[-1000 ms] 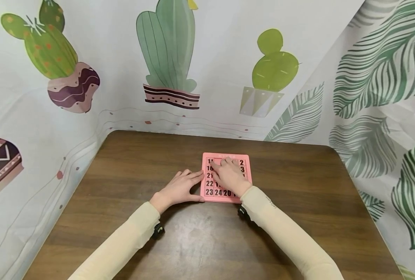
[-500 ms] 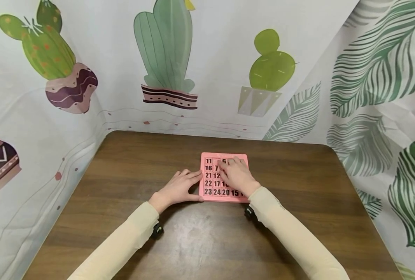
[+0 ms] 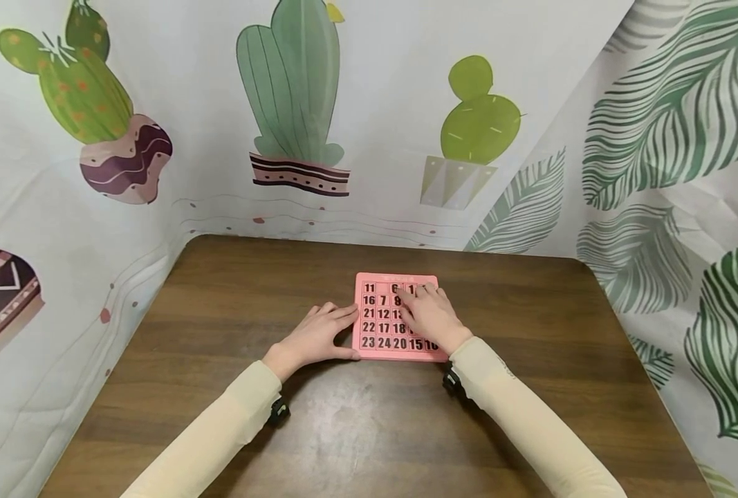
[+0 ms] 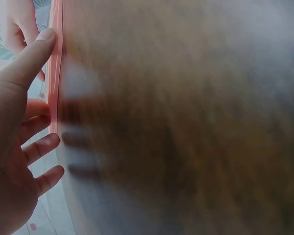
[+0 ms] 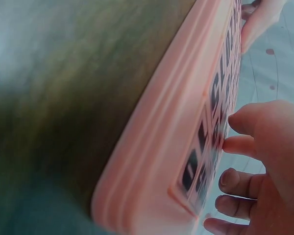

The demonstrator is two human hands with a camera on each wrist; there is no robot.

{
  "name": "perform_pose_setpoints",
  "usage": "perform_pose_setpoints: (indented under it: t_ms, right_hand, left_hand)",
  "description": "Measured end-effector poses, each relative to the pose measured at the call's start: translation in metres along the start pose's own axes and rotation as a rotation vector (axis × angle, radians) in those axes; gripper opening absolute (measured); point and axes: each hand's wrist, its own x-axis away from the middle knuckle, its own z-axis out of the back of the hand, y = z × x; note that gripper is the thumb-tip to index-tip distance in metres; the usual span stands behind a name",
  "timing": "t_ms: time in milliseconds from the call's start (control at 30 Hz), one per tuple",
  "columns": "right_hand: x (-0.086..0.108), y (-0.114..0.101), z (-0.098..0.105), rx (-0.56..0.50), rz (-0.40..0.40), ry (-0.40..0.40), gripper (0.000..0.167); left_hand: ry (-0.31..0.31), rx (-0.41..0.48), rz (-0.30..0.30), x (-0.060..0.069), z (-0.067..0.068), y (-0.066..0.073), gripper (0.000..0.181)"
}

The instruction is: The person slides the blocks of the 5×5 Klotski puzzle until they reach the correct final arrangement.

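A pink sliding number puzzle (image 3: 384,329) lies flat on the wooden table, its tiles printed with black numbers. In the top row an untiled gap (image 3: 382,287) shows between 11 and 6. Along the puzzle's left side rests my left hand (image 3: 317,334), thumb at the near corner; in the left wrist view the thumb and fingers (image 4: 44,147) meet or lie close to the pink edge (image 4: 56,73). My right hand (image 3: 434,315) is over the right part, index fingertip at the 6 tile (image 3: 395,288), covering several tiles. Its fingers are loosely bent in the right wrist view (image 5: 279,161).
The brown table (image 3: 344,429) extends around the puzzle on all sides. Behind it hangs a white cloth (image 3: 393,104) printed with cacti and leaves. Each wrist carries a small black device, on the left (image 3: 279,411) and right (image 3: 451,379).
My right hand has shifted to the right across the puzzle, from the second column toward the third, uncovering the gap, 6, 7 and other tiles. My left hand stays at the left edge.
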Motion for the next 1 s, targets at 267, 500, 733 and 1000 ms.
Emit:
perform_pose_setpoints:
  t_ms: [267, 500, 733, 1000]
  right_hand:
    - [-0.005, -0.009, -0.003, -0.004, 0.033, 0.002, 0.045]
    - [-0.009, -0.014, -0.003, 0.004, 0.046, 0.005, 0.044]
    - [-0.004, -0.006, 0.003, -0.023, 0.006, -0.027, 0.046]
    - [0.004, 0.012, 0.003, -0.040, -0.041, -0.014, 0.046]
  left_hand:
    - [0.008, -0.003, -0.014, -0.001, -0.003, -0.001, 0.094]
    - [0.019, -0.011, -0.023, -0.003, -0.005, -0.002, 0.094]
    - [0.022, -0.002, -0.019, -0.002, -0.005, -0.002, 0.094]
    - [0.019, 0.006, -0.009, -0.001, -0.004, -0.004, 0.095]
